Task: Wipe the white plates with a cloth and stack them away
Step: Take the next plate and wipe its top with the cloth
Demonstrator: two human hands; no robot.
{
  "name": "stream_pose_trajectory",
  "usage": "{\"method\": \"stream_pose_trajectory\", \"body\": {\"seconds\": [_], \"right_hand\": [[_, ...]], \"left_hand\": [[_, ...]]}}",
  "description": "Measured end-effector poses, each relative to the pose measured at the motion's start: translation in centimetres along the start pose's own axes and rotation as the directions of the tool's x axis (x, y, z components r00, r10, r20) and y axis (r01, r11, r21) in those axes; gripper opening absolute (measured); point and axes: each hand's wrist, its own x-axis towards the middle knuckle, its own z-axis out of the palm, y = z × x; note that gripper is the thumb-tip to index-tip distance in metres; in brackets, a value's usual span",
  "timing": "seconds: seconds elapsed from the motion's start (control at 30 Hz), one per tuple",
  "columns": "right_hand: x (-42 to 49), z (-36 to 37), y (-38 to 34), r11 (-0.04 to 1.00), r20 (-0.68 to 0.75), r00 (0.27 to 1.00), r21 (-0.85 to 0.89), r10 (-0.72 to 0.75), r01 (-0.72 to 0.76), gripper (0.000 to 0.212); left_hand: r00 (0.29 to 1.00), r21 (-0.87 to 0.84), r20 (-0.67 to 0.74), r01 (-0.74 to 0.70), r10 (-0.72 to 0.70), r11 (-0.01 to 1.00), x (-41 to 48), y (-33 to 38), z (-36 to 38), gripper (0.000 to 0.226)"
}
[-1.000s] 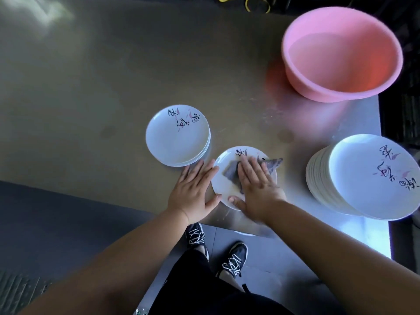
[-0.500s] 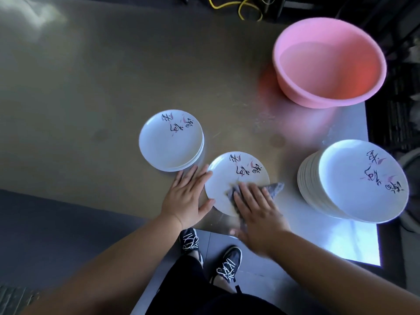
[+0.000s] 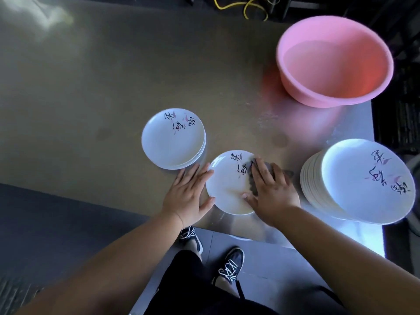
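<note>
Head view: right hand point(image 3: 271, 193) covers most of cloth point(image 3: 251, 181) (grey) on plate point(image 3: 223, 189).

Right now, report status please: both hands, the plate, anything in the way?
Left hand flat, bracing the plate at its rim. Right hand presses grey cloth on it. Left stack and right stack stand apart from it.

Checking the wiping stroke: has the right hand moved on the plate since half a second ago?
Yes. Against the plate, the right hand and cloth slid from its near right rim up toward its printed far side.
</note>
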Motion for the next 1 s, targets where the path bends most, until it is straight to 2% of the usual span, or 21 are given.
{"method": "stream_pose_trajectory", "body": {"seconds": [0.07,0.2,0.33,0.43,0.57,0.67,0.77,0.9,1.0], "right_hand": [[0.7,-0.4,-0.4,1.000,-0.026,1.000,0.030,0.002,-0.001,0.099],[3.8,-1.7,0.1,0.990,-0.052,0.989,-0.020,-0.137,0.136,0.095],[-0.7,-0.1,-0.1,1.000,0.005,1.000,0.001,0.011,-0.011,0.096],[-5.3,1.3,-1.2,0.997,0.011,0.998,0.050,0.060,-0.061,0.098],[-1.6,0.6,-0.2,0.998,-0.067,0.997,0.059,0.043,-0.039,0.090],[1.4,-0.2,-0.1,0.992,-0.068,0.995,0.105,0.074,-0.067,0.087],[-1.3,1.2,-2.3,0.979,-0.033,0.987,0.141,0.156,-0.150,0.095],[-4.3,2.4,-4.6,0.968,0.031,0.982,0.162,0.189,-0.191,0.107],[-0.4,0.4,-2.9,0.957,-0.038,0.977,0.211,0.209,-0.197,0.094]], "left_hand": [[1.000,0.003,0.004,-0.008,0.008,1.000,0.1,0.0,0.0,0.076],[1.000,-0.001,0.010,0.002,-0.002,1.000,0.0,0.0,0.0,0.076],[1.000,0.004,0.022,0.004,-0.004,1.000,0.1,0.1,0.0,0.077],[1.000,0.007,0.019,-0.005,0.005,1.000,0.0,0.1,0.2,0.078],[1.000,-0.016,-0.014,-0.027,0.027,1.000,-0.1,0.0,0.3,0.069],[1.000,-0.017,-0.017,-0.010,0.010,1.000,-0.2,0.0,0.4,0.062],[1.000,-0.023,-0.004,0.002,-0.002,1.000,-0.2,0.1,0.4,0.062],[1.000,-0.030,-0.007,-0.003,0.003,1.000,-0.1,0.0,0.2,0.061],[1.000,-0.033,0.004,0.008,-0.008,0.999,-0.1,0.1,0.3,0.060]]}}
